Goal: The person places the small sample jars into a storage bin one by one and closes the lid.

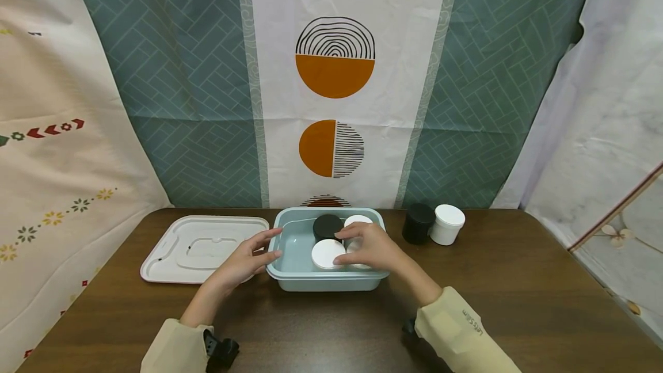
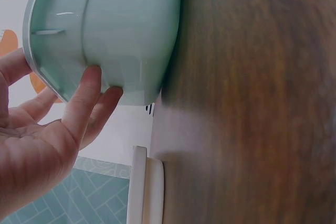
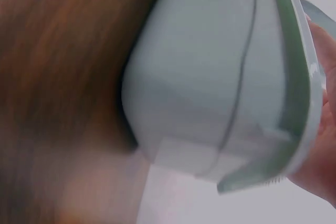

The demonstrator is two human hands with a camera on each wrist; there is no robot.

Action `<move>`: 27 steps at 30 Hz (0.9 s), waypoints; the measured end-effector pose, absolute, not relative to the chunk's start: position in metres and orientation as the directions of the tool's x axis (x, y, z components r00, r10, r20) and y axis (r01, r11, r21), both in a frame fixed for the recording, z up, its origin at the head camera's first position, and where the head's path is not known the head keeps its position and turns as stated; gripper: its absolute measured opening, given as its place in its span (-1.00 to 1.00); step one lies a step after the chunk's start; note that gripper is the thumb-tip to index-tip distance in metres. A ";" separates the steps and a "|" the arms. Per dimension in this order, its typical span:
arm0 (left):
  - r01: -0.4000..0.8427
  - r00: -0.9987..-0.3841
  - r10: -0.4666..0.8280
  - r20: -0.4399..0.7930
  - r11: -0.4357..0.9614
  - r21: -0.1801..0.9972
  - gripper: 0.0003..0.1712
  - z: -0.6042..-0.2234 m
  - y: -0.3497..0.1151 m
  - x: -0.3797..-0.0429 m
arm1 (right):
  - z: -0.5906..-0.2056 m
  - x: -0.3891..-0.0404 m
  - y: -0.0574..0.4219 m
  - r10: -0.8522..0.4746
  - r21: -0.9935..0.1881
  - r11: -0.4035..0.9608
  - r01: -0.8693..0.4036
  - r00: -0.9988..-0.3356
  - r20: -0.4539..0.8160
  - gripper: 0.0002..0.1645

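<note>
Three views, one pale blue-green tub.
Head view looks forward and down over the wooden table; both wrist views, low and turned sideways, share the tub's outside up close.

A curtained-off space, perhaps in a home. Patterned cloths hang on three sides of a wooden table.

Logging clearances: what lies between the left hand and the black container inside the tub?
The tub: its left side, then bare floor, as the head view shows.
</note>
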State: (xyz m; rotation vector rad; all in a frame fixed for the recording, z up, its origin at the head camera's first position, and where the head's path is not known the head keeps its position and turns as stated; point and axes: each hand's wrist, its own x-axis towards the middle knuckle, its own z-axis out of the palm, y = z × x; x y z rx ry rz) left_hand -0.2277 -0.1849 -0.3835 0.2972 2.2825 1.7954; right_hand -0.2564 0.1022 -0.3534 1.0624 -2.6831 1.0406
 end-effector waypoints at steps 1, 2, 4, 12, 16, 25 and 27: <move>0.023 -0.955 0.293 -0.047 0.233 0.972 -0.32 -0.383 -0.185 -0.228 | -0.353 -0.257 0.106 -0.570 -0.583 0.520 -0.624 -0.762 0.308 -0.43; 0.024 -0.955 0.293 -0.047 0.233 0.972 -0.32 -0.383 -0.185 -0.228 | -0.352 -0.258 0.111 -0.556 -0.598 0.516 -0.613 -0.771 0.311 -0.43; 0.025 -0.955 0.294 -0.046 0.233 0.972 -0.32 -0.383 -0.185 -0.228 | -0.350 -0.260 0.120 -0.525 -0.636 0.502 -0.586 -0.791 0.314 -0.43; 0.028 -0.955 0.292 -0.044 0.237 0.971 -0.32 -0.383 -0.185 -0.228 | -0.342 -0.268 0.163 -0.404 -0.735 0.448 -0.510 -0.848 0.342 -0.45; 0.027 -0.956 0.290 -0.046 0.243 0.970 -0.32 -0.383 -0.185 -0.228 | -0.339 -0.271 0.186 -0.350 -0.741 0.464 -0.486 -0.868 0.351 -0.45; 0.043 -0.956 0.293 -0.030 0.240 0.970 -0.33 -0.384 -0.185 -0.227 | -0.338 -0.272 0.237 -0.219 -0.753 0.532 -0.388 -0.922 0.321 -0.40; 0.046 -0.956 0.292 -0.026 0.237 0.970 -0.34 -0.384 -0.184 -0.227 | -0.341 -0.273 0.247 -0.184 -0.755 0.538 -0.376 -0.926 0.330 -0.39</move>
